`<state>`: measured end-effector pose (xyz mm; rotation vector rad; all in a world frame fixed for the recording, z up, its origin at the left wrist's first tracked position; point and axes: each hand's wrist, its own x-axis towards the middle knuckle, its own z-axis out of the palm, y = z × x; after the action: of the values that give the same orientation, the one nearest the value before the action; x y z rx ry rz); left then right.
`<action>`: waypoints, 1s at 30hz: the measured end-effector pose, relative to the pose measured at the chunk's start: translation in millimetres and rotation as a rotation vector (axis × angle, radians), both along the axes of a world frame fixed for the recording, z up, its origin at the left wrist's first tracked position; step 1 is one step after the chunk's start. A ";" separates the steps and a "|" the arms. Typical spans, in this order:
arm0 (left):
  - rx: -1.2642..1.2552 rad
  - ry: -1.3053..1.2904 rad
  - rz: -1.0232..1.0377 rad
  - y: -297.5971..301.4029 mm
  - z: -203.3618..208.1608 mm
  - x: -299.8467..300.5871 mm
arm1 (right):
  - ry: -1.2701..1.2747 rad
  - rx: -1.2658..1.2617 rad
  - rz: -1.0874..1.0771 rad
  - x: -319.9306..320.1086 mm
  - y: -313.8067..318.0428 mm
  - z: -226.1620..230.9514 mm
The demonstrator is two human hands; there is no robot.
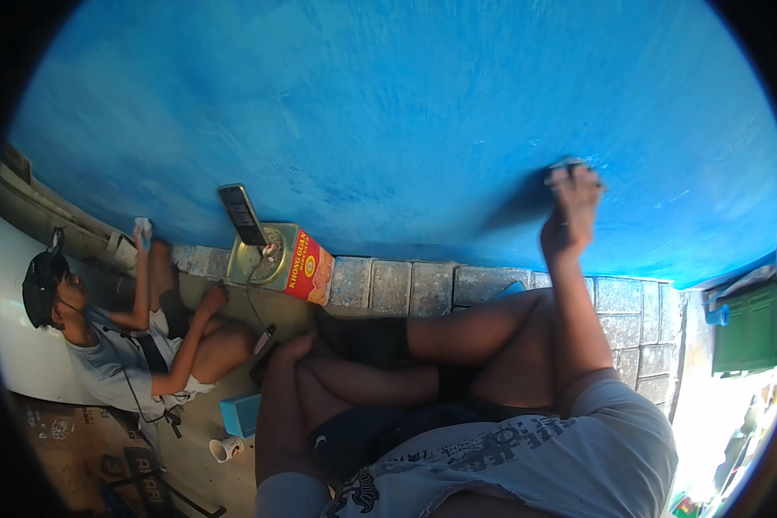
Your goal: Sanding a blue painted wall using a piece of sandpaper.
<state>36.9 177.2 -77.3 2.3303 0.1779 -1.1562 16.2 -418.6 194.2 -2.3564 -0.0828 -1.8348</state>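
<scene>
A blue painted wall rises in front of me. My right hand, arm stretched up, presses a small dark flat pad against it at the right. The fingers lie over the pad and hide most of it; whether it is sandpaper or cloth I cannot make out. A dark shadow falls on the wall beside this hand. My left hand rests low by my legs, near my dark-covered foot. Its fingers are too dim to read.
At left, a seated person holds a pale cloth-like piece at the wall. A red and yellow tin stands by the wall, with a phone propped on it. Nearby are a blue box and a paper cup.
</scene>
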 end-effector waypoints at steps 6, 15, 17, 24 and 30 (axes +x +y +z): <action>0.118 -0.073 -0.228 -49.6 19.1 10.4 | -0.016 0.136 -0.049 -11.3 -10.8 -15.5; 0.097 -0.073 -0.115 -46.1 49.7 -4.7 | -0.065 0.174 -0.086 -8.6 -3.3 17.6; 0.105 -0.077 -0.122 -49.5 49.0 1.6 | -0.028 0.084 -0.050 -3.3 0.2 -12.7; 0.106 -0.118 -0.088 -54.2 61.2 -6.8 | -0.067 0.082 -0.081 -4.1 -6.4 21.4; 0.074 -0.005 -0.029 -59.6 43.5 6.5 | 0.196 0.064 -0.102 -9.1 16.3 -38.1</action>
<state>43.4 117.6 -33.7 2.4071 0.1881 -1.1768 7.1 -402.4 156.2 -2.5224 0.1196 -1.6106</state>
